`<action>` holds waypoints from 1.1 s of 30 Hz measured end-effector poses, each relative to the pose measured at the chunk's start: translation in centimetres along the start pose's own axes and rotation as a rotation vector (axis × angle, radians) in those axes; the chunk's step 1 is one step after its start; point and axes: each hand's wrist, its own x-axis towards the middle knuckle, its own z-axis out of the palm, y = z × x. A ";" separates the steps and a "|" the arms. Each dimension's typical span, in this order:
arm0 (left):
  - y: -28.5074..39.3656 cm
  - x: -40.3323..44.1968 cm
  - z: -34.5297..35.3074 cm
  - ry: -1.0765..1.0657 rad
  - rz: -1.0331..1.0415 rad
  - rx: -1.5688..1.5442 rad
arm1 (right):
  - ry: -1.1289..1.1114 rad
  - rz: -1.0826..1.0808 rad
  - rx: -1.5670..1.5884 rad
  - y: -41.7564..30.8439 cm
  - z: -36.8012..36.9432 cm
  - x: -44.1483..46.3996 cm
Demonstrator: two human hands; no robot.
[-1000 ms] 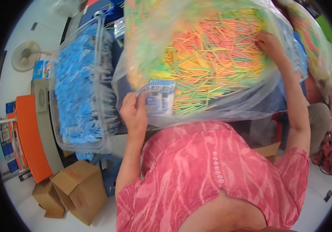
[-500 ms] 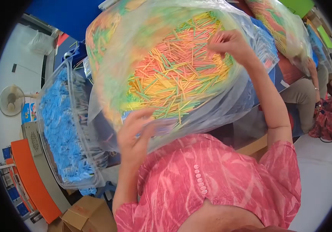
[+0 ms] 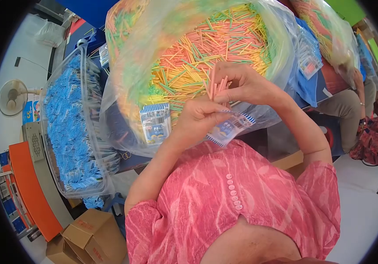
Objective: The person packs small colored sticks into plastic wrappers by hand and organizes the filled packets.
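Note:
My left hand [image 3: 199,118] is closed in a pinch on a small clear packet [image 3: 229,127] with blue-striped ends, which slants down to the right. My right hand [image 3: 246,86] meets it from the other side, its fingers closed round several short pink sticks [image 3: 218,87] standing roughly upright at the packet's upper end. Whether the stick ends are inside the packet is hidden by the fingers. Just beyond both hands, a large open plastic bag [image 3: 281,48] is full of thin pink, yellow and green sticks [image 3: 198,48]. A second blue-striped packet [image 3: 156,124] lies at the bag's near left.
A clear tub [image 3: 83,145] on the left is heaped with blue-striped packets [image 3: 68,127]. More packets [image 3: 308,55] lie right of the bag, near another bag of sticks [image 3: 325,28]. Cardboard boxes [image 3: 94,235] stand on the floor. Another person [image 3: 347,105] sits at the right.
My right hand has come from the stick pile toward my left hand, carrying pink sticks. My left hand has moved right and now pinches a packet. The view has shifted slightly.

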 end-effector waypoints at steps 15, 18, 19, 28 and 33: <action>0.0 -1.3 -0.5 0.025 -0.044 0.106 | -0.077 -0.121 -0.360 0.2 2.4 -0.7; -1.3 -2.5 -0.6 0.058 -0.042 0.094 | -0.052 0.048 -0.115 0.2 2.3 -0.8; -1.5 -2.7 -0.6 0.107 -0.021 0.084 | 0.074 0.197 -0.230 0.8 1.5 -0.1; -2.0 -2.3 -1.3 0.280 0.049 0.070 | 0.149 0.024 -1.228 7.4 -3.0 5.0; -1.8 -2.0 -1.7 0.393 0.028 0.051 | 0.297 -0.038 -0.840 4.2 -4.1 4.6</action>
